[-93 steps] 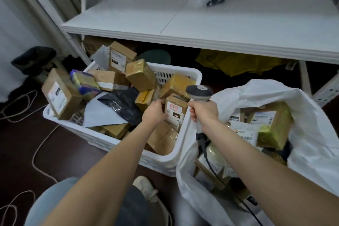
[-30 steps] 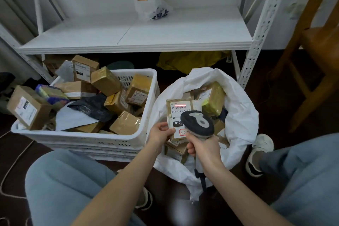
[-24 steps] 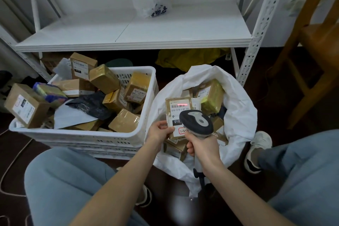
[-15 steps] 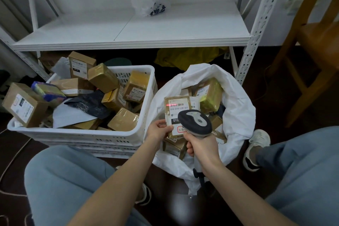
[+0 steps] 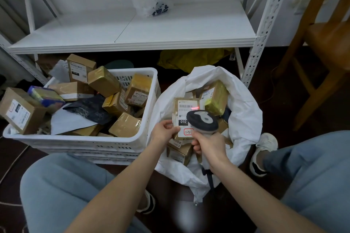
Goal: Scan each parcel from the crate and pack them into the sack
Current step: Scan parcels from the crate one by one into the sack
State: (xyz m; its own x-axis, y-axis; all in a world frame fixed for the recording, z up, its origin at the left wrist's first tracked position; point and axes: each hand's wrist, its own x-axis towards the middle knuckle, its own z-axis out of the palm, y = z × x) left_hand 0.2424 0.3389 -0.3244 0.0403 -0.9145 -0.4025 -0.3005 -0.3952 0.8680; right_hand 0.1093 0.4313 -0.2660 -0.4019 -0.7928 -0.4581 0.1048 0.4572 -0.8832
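Under a white shelf, the sack stands at three o'clock of the crate. Over it the left grip pinches a parcel; the right grip clasps the scanner. The red beam skims the three-o'clock edge of the label, so a missed read could send it in unscanned.

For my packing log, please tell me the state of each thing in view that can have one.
parcel: held over the sack, label up, red scan line on it.
scanner: lit, pointed at the parcel.
left hand: pinches the parcel's edge.
right hand: grips the scanner.
crate: heaped full.
sack: mouth open, partly filled.
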